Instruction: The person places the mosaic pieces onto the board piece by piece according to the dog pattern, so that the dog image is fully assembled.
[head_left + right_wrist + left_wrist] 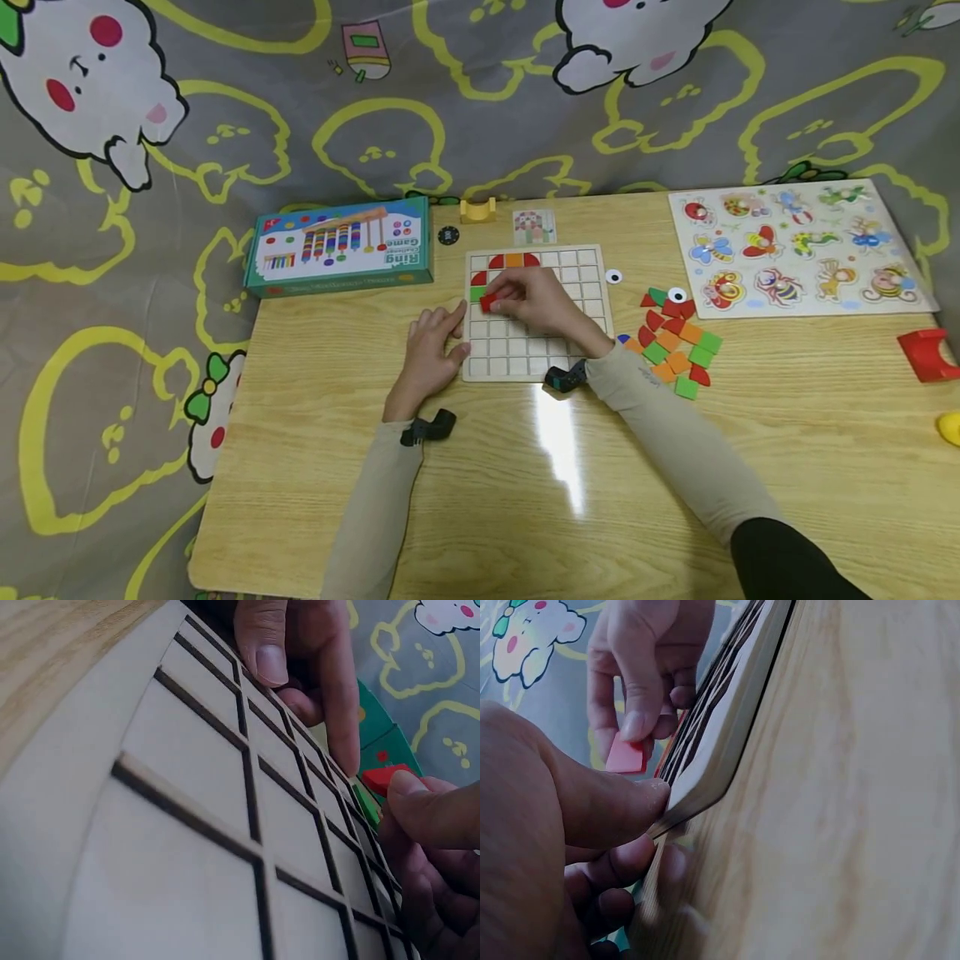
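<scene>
Beige sleeves (678, 446) meet my right hand (534, 298) pinching a red piece (627, 758) above the board (519, 343), left hand (431, 354) loosely open against its edge.

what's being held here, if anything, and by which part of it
The right hand pinches a small, flat red piece by one end, between thumb and fingers. The left hand touches the edge of the pale wooden grid board.

Wood tbl (315, 367) w/ grid brd (498, 365), game box (337, 246), puzzle brd (808, 265), loose tiles (678, 362).
</scene>
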### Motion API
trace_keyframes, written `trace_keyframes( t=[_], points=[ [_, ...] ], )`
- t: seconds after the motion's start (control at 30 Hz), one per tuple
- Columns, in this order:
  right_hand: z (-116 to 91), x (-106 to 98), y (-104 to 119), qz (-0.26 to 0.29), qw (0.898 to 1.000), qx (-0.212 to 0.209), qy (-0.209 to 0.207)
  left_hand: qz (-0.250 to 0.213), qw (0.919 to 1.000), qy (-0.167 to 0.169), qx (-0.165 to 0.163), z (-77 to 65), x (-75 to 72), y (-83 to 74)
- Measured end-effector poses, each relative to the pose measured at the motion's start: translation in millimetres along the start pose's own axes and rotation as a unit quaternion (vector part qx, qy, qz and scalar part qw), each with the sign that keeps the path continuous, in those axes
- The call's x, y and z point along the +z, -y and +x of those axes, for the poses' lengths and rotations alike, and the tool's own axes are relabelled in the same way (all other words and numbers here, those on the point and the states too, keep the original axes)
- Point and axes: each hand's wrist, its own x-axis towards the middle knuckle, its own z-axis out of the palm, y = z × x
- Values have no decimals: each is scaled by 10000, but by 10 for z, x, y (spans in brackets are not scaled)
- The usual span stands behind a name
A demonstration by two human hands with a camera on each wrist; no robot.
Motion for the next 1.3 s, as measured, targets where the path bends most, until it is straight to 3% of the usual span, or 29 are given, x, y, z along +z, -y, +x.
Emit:
trace_keyframes(
  t=[0.2,0.53,1.1,1.3],
  points=[
    [55,90,2,-389,9990,-207,12,18,10000,-23,8,3,8,1],
    [89,145,33,-891,9958,-146,151,-6,10000,37,-62,8,-8,-8],
    [94,167,16,-955,9954,-109,10,-11,9999,42,-116,9,4,2],
    [108,187,27,-1201,9927,-102,-60,-59,9999,29,-110,8,-6,-6]
  ],
)
